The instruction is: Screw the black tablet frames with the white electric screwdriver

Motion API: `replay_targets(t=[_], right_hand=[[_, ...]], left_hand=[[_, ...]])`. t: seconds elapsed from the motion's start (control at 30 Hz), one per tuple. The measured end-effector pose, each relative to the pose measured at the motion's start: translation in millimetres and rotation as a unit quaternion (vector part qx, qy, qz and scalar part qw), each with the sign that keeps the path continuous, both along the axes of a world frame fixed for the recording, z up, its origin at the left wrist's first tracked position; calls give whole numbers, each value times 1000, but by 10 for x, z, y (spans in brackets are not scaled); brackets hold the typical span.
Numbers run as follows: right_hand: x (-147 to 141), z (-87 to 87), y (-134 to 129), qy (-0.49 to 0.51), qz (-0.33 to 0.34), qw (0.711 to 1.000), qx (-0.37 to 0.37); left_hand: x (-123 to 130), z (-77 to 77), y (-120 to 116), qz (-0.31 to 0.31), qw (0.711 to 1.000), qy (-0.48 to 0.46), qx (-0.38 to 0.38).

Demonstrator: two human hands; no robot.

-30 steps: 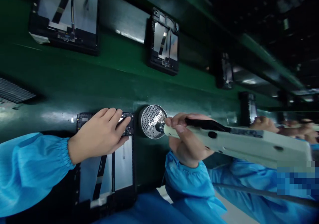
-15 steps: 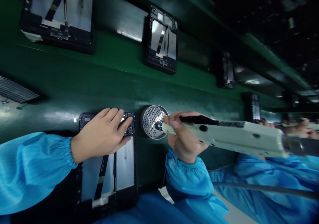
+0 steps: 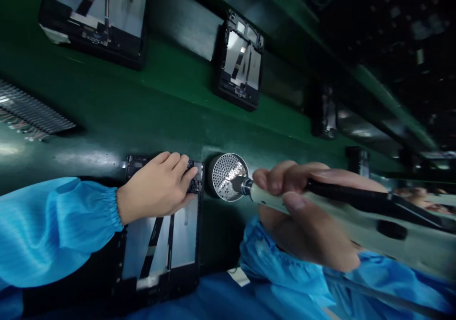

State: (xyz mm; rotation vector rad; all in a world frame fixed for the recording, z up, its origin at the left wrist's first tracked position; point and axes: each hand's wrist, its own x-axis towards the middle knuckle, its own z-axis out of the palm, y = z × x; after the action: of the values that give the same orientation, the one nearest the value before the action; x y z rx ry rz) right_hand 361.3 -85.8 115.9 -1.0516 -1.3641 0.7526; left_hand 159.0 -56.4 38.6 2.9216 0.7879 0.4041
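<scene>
My left hand (image 3: 158, 187) lies over the upper end of an open tablet-like device (image 3: 185, 244), its fingers bent together on the dark frame; whatever is under them is hidden. Pale panels and dark ribbon strips show below the hand. To the right, my right hand (image 3: 302, 206) is wrapped round a pale green electric screwdriver (image 3: 356, 220) with a black lever. The driver's dark tip points left, over the edge of a round metal dish (image 3: 228, 177) with a perforated top and small shiny pieces on it. Motion blurs the right hand.
More open devices sit on the green rail behind, one at upper left (image 3: 96, 25), one at centre (image 3: 240, 63) and others at right (image 3: 325, 113). A ribbed grey strip (image 3: 32, 108) with thin wires lies at far left. Another person's hands (image 3: 418, 196) show at the right edge.
My right hand and the screwdriver appear larger and closer to the camera, with the tip shifted right on the dish. The whole view has shifted slightly; my left hand stays on the device.
</scene>
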Motion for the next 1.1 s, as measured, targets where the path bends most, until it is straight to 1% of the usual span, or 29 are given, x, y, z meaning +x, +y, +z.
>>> replay_targets(t=[0.07,0.17,0.27,0.4,0.47,0.7,0.97,1.1], right_hand=[[-127,8,26,3,29,999,-12],[-250,-112,68,7,61,998,-9],[-290,-193,95,-7,67,998,8],[-314,-150,96,-44,55,997,-15],[-332,-133,92,-44,52,997,-28],[-320,-216,94,-21,65,997,-23],[-318,-186,88,-45,89,995,-20],[-301,-236,66,-65,92,994,2]], left_hand=[[5,7,5,0,1000,7,-14],[17,20,6,-5,1000,11,-29],[33,31,6,-7,999,10,-36],[55,36,4,-8,999,5,-34],[62,32,-1,-6,999,0,-34],[73,-4,-29,5,1000,-18,-20],[84,-22,-55,13,999,-35,-7],[84,-16,-49,8,1000,-24,-18]])
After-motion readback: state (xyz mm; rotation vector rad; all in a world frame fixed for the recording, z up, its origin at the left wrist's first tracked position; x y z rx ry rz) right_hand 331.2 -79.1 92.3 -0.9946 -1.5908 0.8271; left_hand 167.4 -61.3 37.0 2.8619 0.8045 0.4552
